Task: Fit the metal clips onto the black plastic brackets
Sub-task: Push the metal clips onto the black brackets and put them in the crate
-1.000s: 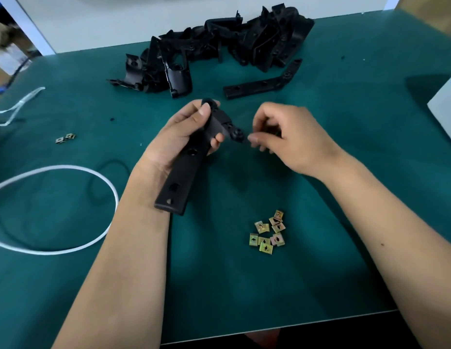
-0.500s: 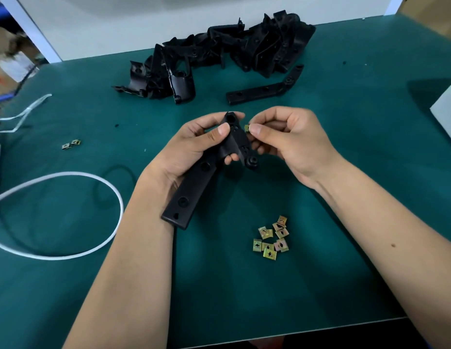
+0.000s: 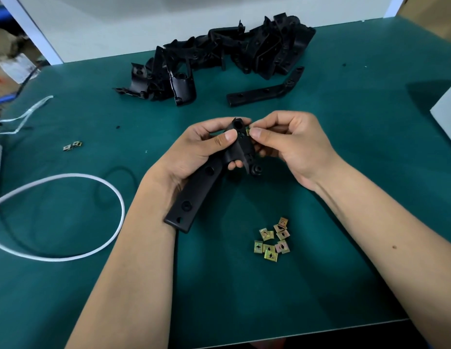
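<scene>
While your left hand grips the bracket above mid-desk, your right fingers pinch a clip at its edge; misaligned, it may slip free.

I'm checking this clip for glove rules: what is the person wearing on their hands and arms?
Nothing shows. The left hand and right hand are bare, with no gloves, rings, watch or wristbands. Both forearms are uncovered to the frame's bottom edge, so no sleeves are in view. Fingernails are short and unpainted.
</scene>
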Action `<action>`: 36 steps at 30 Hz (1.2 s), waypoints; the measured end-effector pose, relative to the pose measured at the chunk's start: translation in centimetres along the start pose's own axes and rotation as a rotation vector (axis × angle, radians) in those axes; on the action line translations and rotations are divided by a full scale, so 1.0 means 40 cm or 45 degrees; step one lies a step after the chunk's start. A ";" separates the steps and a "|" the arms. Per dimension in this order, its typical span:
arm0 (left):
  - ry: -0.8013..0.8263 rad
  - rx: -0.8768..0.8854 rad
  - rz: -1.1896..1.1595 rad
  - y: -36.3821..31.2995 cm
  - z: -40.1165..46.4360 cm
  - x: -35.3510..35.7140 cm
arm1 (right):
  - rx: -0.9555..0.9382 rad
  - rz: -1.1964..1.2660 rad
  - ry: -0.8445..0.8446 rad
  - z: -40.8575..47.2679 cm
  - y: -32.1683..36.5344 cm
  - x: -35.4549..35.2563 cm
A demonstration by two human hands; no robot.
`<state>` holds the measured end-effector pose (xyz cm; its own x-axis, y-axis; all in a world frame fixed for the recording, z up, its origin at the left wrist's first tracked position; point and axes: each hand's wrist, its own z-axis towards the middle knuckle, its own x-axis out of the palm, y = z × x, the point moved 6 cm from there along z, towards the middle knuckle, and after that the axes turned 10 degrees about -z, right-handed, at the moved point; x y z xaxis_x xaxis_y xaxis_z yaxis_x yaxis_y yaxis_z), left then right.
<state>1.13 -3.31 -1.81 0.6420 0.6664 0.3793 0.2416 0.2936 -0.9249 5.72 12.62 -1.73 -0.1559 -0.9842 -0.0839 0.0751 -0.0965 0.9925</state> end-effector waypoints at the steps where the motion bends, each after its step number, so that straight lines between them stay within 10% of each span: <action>1: 0.002 0.001 -0.003 0.001 0.001 0.001 | 0.022 -0.004 0.019 0.001 -0.001 -0.003; 36: -0.023 -0.022 0.003 0.005 0.002 0.011 | 0.246 -0.040 0.207 -0.008 -0.010 0.006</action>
<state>1.40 -2.90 -1.81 0.6292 0.6795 0.3774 0.2526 0.2805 -0.9260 5.96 12.36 -2.19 0.0064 -0.9936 -0.1126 -0.1190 -0.1126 0.9865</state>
